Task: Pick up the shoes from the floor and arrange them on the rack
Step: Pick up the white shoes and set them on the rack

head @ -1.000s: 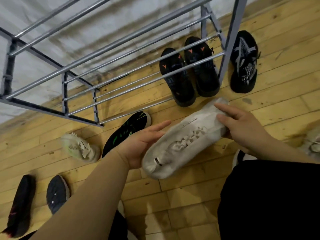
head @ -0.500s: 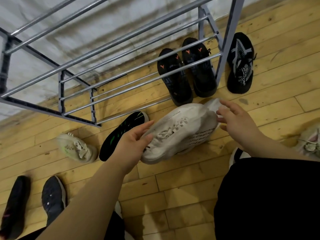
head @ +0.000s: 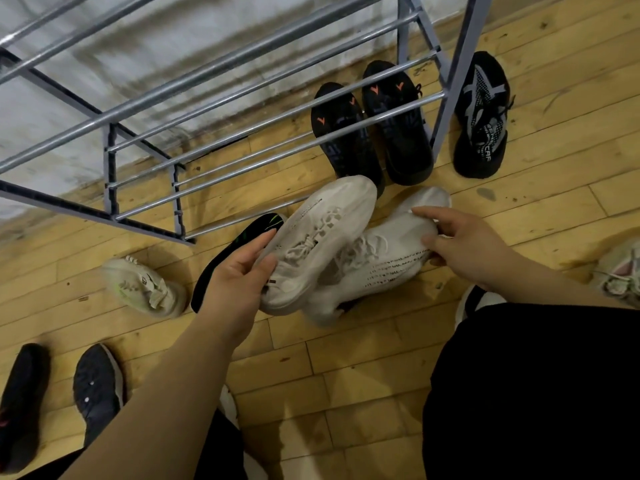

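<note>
My left hand (head: 242, 271) grips a white laced shoe (head: 322, 233) by its heel end, toe pointing up toward the rack. A second white shoe (head: 384, 261) with small black print lies just right of it, the two touching. My right hand (head: 464, 247) closes on its far end, index finger on top and thumb on the side. The grey metal rack (head: 277, 119) stands against the wall ahead, its rails bare. A black pair with orange marks (head: 367, 129) sits on the floor under its right end.
A black shoe with grey straps (head: 481, 123) lies right of the rack leg. On the wooden floor lie a black-and-green shoe (head: 239, 247), a pale shoe (head: 145, 289), two dark shoes (head: 97, 386) at the lower left and a pale shoe (head: 620, 271) at the right edge.
A second ago both hands held one white shoe. My left hand took it over and swung its toe toward the rack. My right hand let go and dropped onto the second white shoe.
</note>
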{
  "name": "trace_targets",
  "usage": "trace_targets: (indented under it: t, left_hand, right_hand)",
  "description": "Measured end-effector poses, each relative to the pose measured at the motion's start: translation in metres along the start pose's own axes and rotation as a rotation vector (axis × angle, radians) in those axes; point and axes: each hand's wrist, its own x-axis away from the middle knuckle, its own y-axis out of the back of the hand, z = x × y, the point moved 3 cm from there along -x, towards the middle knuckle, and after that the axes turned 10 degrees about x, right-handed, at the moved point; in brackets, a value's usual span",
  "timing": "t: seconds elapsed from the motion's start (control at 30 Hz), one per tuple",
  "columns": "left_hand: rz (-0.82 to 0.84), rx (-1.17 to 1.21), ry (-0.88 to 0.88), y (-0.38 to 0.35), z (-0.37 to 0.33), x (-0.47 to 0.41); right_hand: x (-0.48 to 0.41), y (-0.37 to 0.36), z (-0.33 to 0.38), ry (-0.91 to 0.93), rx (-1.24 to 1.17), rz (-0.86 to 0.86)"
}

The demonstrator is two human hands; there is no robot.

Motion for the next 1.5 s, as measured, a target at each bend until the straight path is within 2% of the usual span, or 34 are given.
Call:
trace_targets:
  t: [0.13, 0.27, 0.43, 0.53, 0.6, 0.73, 0.93, 0.97, 1.07, 1.2, 1.33, 1.5]
  left_hand:
    - [-0.001, 0.004, -0.001, 0.006, 0.003, -0.002]
    - [-0.022, 0.022, 0.028, 0.005, 0.014, 0.000]
    - [-0.020, 0.061, 0.045, 0.001, 0.016, 0.002]
    - [-0.023, 0.079, 0.060, 0.000, 0.015, 0.002]
    - [-0.023, 0.086, 0.066, 0.000, 0.014, 0.003]
    - [-0.016, 0.104, 0.065, -0.003, 0.015, 0.004]
    - [-0.018, 0.143, 0.072, -0.004, 0.015, 0.005]
    - [-0.019, 0.145, 0.075, -0.004, 0.015, 0.005]
    - [-0.014, 0.145, 0.083, -0.005, 0.016, 0.005]
    - [-0.002, 0.141, 0.087, -0.008, 0.014, 0.009]
    - [0.029, 0.051, 0.052, -0.009, 0.000, 0.021]
    - [0.070, -0.180, -0.075, -0.009, -0.039, 0.056]
  right_hand:
    - [0.023, 0.009, -0.017, -0.021, 0.111, 0.180]
    - [0.036, 0.007, -0.037, -0.040, 0.119, 0.253]
    - [0.036, 0.011, -0.043, -0.060, 0.179, 0.272]
    - [0.028, 0.013, -0.034, -0.030, 0.372, 0.290]
    - [0.016, 0.012, -0.026, 0.005, 0.500, 0.238]
    - [-0.025, 0.011, -0.017, 0.034, 0.452, 0.062]
    - [-0.063, 0.014, -0.023, -0.001, 0.464, 0.056]
    - [-0.065, 0.017, -0.024, -0.004, 0.410, 0.048]
    - [-0.067, 0.025, -0.025, -0.066, 0.032, -0.018]
    - [-0.040, 0.026, -0.019, -0.041, -0.136, -0.034]
    - [-0.001, 0.035, 0.013, 0.090, -0.145, -0.052]
    - [0.049, 0.072, 0.085, 0.254, 0.115, 0.043]
